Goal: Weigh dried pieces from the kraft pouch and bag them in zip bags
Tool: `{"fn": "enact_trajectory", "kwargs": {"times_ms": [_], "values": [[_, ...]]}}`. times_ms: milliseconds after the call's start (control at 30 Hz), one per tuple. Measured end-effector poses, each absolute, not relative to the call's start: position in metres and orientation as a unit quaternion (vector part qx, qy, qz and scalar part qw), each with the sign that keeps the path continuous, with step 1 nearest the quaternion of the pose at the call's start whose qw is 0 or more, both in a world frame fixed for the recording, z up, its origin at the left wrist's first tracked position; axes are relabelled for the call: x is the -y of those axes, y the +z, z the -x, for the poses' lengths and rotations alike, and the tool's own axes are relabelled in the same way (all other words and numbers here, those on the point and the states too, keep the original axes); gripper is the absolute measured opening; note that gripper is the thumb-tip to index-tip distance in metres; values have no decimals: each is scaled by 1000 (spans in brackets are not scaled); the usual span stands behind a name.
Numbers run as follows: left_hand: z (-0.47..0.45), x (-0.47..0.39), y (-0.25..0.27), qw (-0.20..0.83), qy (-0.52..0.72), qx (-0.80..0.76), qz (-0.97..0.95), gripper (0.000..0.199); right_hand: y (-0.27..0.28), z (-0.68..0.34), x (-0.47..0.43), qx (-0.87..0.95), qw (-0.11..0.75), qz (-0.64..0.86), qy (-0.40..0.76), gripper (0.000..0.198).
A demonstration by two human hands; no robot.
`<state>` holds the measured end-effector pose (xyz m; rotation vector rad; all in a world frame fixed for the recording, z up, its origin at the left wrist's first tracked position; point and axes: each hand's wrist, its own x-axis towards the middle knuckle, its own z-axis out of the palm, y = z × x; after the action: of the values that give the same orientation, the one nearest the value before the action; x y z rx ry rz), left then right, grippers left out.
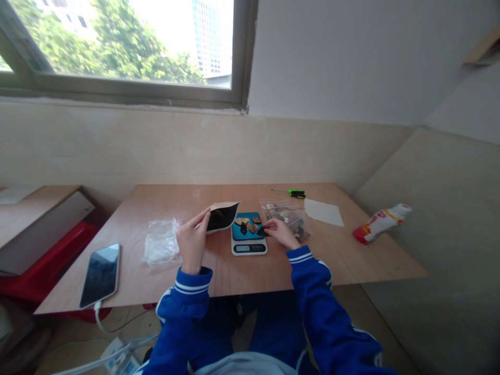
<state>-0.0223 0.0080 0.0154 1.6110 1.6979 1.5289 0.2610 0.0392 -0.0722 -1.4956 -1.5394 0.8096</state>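
My left hand [194, 237] pinches the edge of a brown pouch [222, 217], tilted with its mouth open and its dark inside showing. Just right of it stands a white kitchen scale [234, 249] with a blue top and a small display. Several tan and black flat pieces [244, 227] lie on that blue top. Over the scale's right edge, the closed fingers of my right hand [279, 233] are on a small black piece [262, 231]. Whether the piece still touches the scale, I cannot tell.
Clear zip bags with small items [289, 213] lie beside my right hand. Behind them are a green-and-black screwdriver [295, 193] and white paper [324, 212]. A red-and-white bottle [378, 224] stands right. Clear plastic bags [161, 242] and a phone [100, 275] on a cable lie left.
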Motion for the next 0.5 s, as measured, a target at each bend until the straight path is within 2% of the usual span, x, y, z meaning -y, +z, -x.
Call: {"fn": "enact_trajectory", "kwargs": {"times_ms": [133, 267, 433, 500], "values": [[21, -6, 16, 183, 540, -593, -569, 25, -94, -252, -48, 614, 403, 616, 284, 6], [23, -3, 19, 194, 540, -600, -558, 26, -90, -242, -57, 626, 401, 624, 238, 11], [26, -1, 21, 213, 545, -595, -551, 25, -35, -223, -44, 642, 480, 580, 144, 14], [25, -1, 19, 210, 549, -586, -558, 24, -1, -208, -33, 680, 490, 509, 196, 20]]}}
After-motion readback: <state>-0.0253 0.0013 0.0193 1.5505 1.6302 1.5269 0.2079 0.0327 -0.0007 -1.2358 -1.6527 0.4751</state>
